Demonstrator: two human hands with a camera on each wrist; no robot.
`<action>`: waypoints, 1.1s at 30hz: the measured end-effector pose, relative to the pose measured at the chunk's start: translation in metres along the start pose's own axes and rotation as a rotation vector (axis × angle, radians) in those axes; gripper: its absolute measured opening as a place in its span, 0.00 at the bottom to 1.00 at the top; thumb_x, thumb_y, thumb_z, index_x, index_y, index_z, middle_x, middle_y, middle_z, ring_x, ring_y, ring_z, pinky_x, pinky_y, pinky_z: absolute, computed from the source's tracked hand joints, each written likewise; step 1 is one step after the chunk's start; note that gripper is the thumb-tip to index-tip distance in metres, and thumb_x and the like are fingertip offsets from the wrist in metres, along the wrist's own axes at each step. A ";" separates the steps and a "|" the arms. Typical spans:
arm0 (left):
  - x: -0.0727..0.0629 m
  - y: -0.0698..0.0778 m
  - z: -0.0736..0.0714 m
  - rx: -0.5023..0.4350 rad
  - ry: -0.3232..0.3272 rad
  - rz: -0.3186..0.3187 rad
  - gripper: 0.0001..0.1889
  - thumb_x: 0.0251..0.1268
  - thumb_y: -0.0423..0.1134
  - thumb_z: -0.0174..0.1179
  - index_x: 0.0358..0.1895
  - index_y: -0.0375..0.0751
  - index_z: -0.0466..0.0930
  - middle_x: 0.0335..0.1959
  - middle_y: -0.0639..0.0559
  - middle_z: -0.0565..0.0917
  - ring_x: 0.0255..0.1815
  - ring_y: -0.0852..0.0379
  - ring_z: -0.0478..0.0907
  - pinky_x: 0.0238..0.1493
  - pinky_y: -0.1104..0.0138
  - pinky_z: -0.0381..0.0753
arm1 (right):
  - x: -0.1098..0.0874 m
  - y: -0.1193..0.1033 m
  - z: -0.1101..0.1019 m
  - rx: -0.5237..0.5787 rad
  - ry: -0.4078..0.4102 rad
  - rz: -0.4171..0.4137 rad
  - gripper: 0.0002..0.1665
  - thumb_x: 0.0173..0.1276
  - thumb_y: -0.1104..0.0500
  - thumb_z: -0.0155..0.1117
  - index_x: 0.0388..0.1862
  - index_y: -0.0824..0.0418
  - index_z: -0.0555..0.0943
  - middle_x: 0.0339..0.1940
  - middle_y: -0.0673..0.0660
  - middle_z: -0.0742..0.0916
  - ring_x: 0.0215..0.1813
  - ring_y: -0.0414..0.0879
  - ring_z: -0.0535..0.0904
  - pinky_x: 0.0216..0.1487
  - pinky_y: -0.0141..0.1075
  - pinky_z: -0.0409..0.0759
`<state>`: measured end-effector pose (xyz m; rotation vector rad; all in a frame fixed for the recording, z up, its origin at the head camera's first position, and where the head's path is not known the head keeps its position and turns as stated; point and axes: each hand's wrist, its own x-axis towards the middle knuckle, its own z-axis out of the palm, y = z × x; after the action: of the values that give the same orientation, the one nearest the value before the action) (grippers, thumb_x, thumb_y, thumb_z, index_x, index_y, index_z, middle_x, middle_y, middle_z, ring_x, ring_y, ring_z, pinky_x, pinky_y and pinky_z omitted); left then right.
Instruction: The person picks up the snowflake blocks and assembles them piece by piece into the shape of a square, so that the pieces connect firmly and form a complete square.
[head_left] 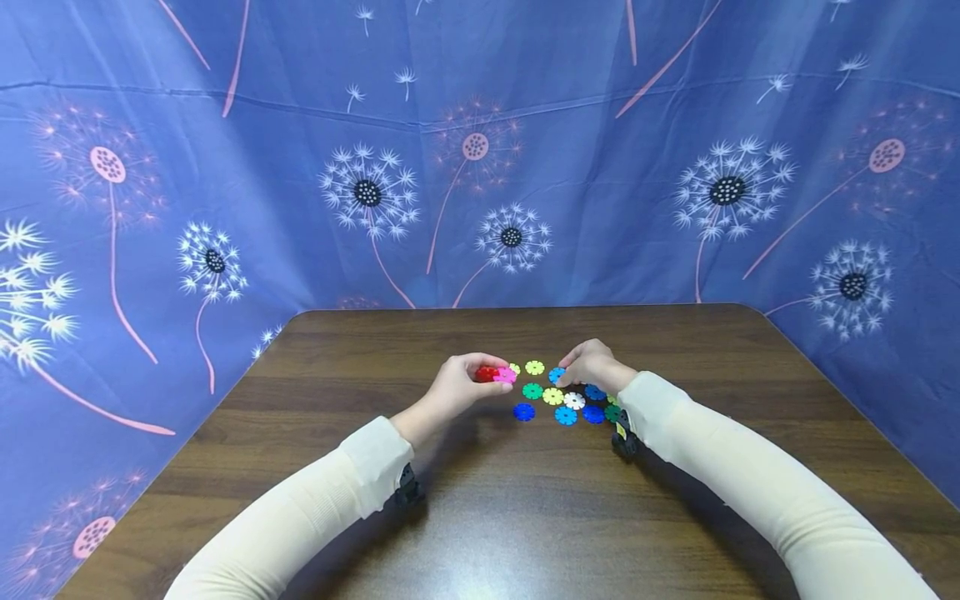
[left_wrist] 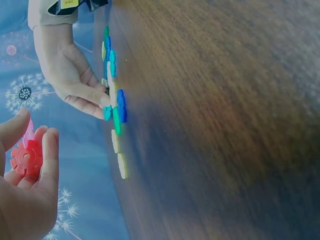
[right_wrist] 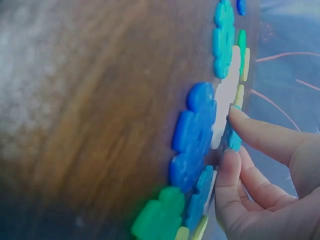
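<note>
My left hand (head_left: pixel 453 385) pinches a red notched disc (head_left: pixel 487 374) and a pink notched disc (head_left: pixel 506 377), which sit joined or overlapping between thumb and fingers. In the left wrist view the red disc (left_wrist: pixel 27 159) faces the camera, raised off the table, with the pink one partly hidden behind it. Over the far side of the scattered discs, my right hand (head_left: pixel 597 367) pinches a light blue notched disc (head_left: pixel 556 375) between thumb and fingertips. The right wrist view shows that light blue disc (right_wrist: pixel 234 136) edge-on, close to the tabletop.
Several flat discs lie on the brown wooden table (head_left: pixel 487 517) between and below the hands: a green disc (head_left: pixel 532 391), a yellow disc (head_left: pixel 553 396), a white disc (head_left: pixel 574 401) and a dark blue disc (head_left: pixel 524 412) among them. A blue dandelion-print cloth (head_left: pixel 585 183) hangs behind the table.
</note>
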<state>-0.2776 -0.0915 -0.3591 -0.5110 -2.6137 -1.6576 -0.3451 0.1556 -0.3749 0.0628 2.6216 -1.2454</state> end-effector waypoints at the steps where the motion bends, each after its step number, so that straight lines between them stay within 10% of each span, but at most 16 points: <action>1: 0.000 0.000 0.000 -0.001 0.000 0.000 0.16 0.52 0.36 0.73 0.46 0.40 0.85 0.37 0.47 0.88 0.33 0.63 0.79 0.38 0.72 0.80 | 0.000 0.000 0.000 0.009 -0.006 0.004 0.19 0.54 0.64 0.75 0.46 0.66 0.84 0.43 0.60 0.84 0.37 0.48 0.80 0.42 0.39 0.80; 21: -0.001 0.003 -0.008 -0.001 0.008 -0.027 0.16 0.53 0.36 0.72 0.47 0.40 0.85 0.37 0.47 0.88 0.33 0.61 0.79 0.37 0.72 0.80 | -0.004 -0.011 -0.011 0.199 -0.107 -0.023 0.17 0.66 0.65 0.65 0.49 0.75 0.78 0.30 0.59 0.88 0.27 0.41 0.83 0.44 0.38 0.83; 33: -0.002 0.007 -0.010 0.017 0.003 -0.025 0.16 0.54 0.37 0.72 0.47 0.41 0.85 0.38 0.47 0.88 0.33 0.62 0.79 0.37 0.72 0.80 | -0.015 -0.019 -0.015 0.272 -0.072 -0.052 0.20 0.65 0.67 0.65 0.53 0.76 0.75 0.42 0.67 0.87 0.35 0.47 0.88 0.50 0.44 0.83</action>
<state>-0.2750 -0.0981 -0.3487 -0.4773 -2.6405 -1.6403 -0.3358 0.1560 -0.3476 -0.0040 2.3917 -1.5837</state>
